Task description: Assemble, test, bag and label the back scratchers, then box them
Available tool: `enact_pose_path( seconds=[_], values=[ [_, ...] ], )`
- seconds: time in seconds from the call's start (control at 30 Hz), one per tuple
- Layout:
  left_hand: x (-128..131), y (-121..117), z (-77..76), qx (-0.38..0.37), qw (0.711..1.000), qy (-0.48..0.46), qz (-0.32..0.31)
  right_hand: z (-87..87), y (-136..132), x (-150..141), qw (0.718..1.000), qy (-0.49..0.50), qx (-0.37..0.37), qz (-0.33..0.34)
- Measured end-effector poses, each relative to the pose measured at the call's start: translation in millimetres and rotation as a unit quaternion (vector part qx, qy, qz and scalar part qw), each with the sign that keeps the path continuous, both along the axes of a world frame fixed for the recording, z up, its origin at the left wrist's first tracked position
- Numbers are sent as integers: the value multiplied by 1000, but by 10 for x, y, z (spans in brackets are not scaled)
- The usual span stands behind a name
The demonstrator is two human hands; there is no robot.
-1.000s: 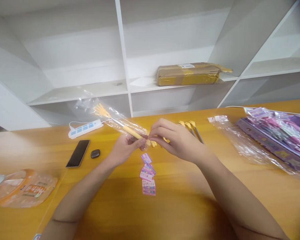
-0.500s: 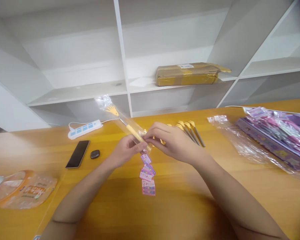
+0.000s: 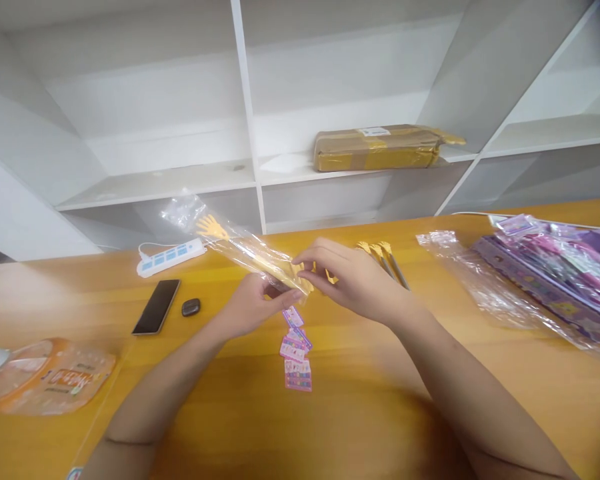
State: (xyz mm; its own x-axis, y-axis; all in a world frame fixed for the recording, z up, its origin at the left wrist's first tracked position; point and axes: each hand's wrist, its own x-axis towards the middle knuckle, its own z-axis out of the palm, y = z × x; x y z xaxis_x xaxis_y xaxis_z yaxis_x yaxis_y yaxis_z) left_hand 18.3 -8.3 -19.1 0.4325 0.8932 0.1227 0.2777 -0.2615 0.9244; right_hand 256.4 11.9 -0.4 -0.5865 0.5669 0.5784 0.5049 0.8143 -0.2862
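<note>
A yellow hand-shaped back scratcher (image 3: 213,227) lies inside a clear plastic bag (image 3: 235,243), tilted with its claw up and to the left. My left hand (image 3: 253,303) is closed round the lower end of the bag and handle, thumb on top. At that same end, the bent fingers of my right hand (image 3: 347,277) pinch the bag's edge; the exact contact is partly hidden. Beyond my right hand, several more back scratchers (image 3: 380,253) with yellow claws and metal shafts lie on the table, partly covered by it. Small pink and purple cards (image 3: 297,373) lie below my hands.
Clear plastic bags (image 3: 485,287) and a purple box (image 3: 535,287) of wrapped items lie on the right. On the left are a power strip (image 3: 173,257), a phone (image 3: 157,307), a small black case (image 3: 191,307) and an orange-labelled bottle (image 3: 55,377). A taped carton (image 3: 375,150) sits on the shelf.
The bagged back scratcher has swung flatter, its claw end shifting left and slightly down. My right hand has moved slightly right, its fingers still at the bag's lower end.
</note>
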Motion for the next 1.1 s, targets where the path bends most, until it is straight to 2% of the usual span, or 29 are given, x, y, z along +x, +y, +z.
enact_pose_path(
  seconds=[0.23, 0.4, 0.57, 0.83, 1.1],
  values=[
    [20, -12, 10, 17, 1000, -18, 2, 50, -24, 26, 1000, 13, -13, -12],
    [1, -14, -7, -3, 1000, 2, 15, 102, -22, 80, 998, 4, -60, -24],
    [-7, -10, -7, 5, 1000, 13, -2, 107, 3, 70, 993, -18, -115, -8],
    [-19, -37, -9, 49, 998, 20, -25, 55, 46, -3, 987, 0, -151, 52],
    [-1, -48, 45, 81, 996, 29, -36, -3, 95, -53, 983, 32, -147, 108]
  ],
)
